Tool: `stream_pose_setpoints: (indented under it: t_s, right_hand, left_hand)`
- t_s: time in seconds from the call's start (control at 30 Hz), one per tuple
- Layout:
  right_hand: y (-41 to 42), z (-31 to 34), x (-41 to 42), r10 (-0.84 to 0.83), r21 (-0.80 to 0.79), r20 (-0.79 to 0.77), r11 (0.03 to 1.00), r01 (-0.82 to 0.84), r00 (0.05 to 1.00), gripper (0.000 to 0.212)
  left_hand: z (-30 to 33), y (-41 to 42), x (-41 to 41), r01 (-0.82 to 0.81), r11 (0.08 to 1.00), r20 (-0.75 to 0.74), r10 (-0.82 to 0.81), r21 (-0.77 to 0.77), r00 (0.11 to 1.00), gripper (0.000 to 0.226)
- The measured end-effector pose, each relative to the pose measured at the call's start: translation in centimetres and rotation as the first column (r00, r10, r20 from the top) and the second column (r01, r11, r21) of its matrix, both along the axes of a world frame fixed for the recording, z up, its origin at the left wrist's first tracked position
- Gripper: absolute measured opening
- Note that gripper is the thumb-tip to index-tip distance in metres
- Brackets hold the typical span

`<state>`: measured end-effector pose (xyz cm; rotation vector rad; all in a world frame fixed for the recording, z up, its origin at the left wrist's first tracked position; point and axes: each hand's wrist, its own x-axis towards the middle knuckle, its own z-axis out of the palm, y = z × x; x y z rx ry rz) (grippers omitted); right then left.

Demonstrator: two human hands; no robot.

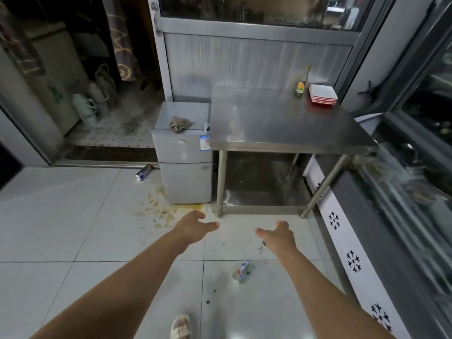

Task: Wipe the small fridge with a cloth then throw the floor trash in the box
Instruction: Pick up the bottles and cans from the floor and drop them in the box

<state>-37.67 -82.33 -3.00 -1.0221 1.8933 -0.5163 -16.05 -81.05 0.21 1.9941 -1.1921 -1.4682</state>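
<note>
A small grey fridge stands on the floor left of a steel table. A crumpled brownish cloth lies on its top. On the tiles lie a blue can left of the fridge and a crushed carton between my forearms. A yellowish spill spreads in front of the fridge. My left hand and my right hand reach forward over the floor, both empty with relaxed fingers, well short of the fridge. No box is in view.
The steel table carries a bottle and a stack of plates. A glass-fronted counter runs along the right. A dark doorway with bags lies at back left. My sandalled foot is at the bottom.
</note>
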Motion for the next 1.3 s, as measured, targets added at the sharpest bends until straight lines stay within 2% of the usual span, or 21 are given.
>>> stream_pose_setpoints:
  t_s: [0.17, 0.3, 0.4, 0.53, 0.73, 0.9, 1.17, 1.3]
  right_hand:
    - [-6.4, -5.3, 1.5, -0.063, 0.111, -0.028, 0.992, 0.066, 0.998, 0.078]
    - [-10.5, -10.2, 2.7, -0.114, 0.207, -0.034, 0.971, 0.119, 0.993, 0.078]
    - [-12.9, -14.1, 3.0, -0.145, 0.266, -0.048, 0.952, 0.153, 0.988, 0.072]
    - [-15.0, -20.3, 2.7, -0.181, 0.321, -0.062, 0.927, 0.191, 0.982, 0.059]
    - [-16.2, -32.5, 1.1, -0.169, 0.449, -0.087, 0.873, 0.190, 0.982, 0.068]
    - [-16.3, -43.4, -0.8, -0.225, 0.518, -0.101, 0.820, 0.244, 0.969, 0.073]
    - [-16.8, -60.8, -0.9, -0.240, 0.492, -0.108, 0.830, 0.262, 0.965, 0.089]
    - [-16.9, -68.6, -0.5, -0.271, 0.490, -0.195, 0.806, 0.333, 0.943, 0.094]
  left_hand:
    - [-5.1, -8.2, 1.7, 0.039, 0.995, 0.010, -0.040, 0.089, 0.999, 0.062]
    - [-9.9, -13.7, 2.6, 0.153, 0.976, 0.061, -0.164, 0.157, 0.985, 0.059]
    - [-13.9, -17.2, 2.6, 0.190, 0.962, 0.109, -0.214, 0.196, 0.971, 0.057]
    - [-20.2, -19.8, 1.6, 0.221, 0.928, 0.101, -0.261, 0.299, 0.960, 0.055]
    - [-31.7, -21.2, -1.1, 0.250, 0.881, 0.076, -0.304, 0.403, 0.950, 0.057]
    - [-42.6, -21.4, -3.4, 0.227, 0.861, 0.057, -0.283, 0.454, 0.958, 0.055]
    - [-59.6, -19.8, -5.2, 0.251, 0.823, 0.050, -0.320, 0.510, 0.946, 0.055]
    - [-66.1, -18.4, -4.6, 0.251, 0.817, 0.095, -0.347, 0.518, 0.933, 0.055]
